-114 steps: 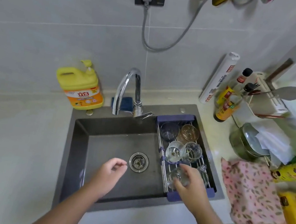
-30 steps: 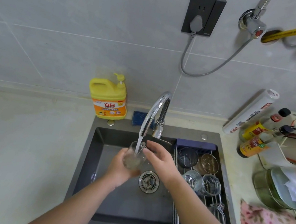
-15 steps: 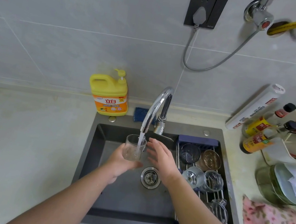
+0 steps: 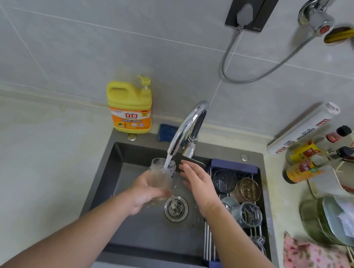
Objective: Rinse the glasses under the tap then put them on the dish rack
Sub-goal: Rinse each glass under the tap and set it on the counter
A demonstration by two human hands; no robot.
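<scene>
Glass under running tap — in left hand.

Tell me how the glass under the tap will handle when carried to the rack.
Probably slippery: the glass is wet, with water from the tap running into it while the left hand grips it. Likely heavier than empty, since water is collecting inside. Being clear glass, it could chip against the metal bars of the dish rack.
</scene>
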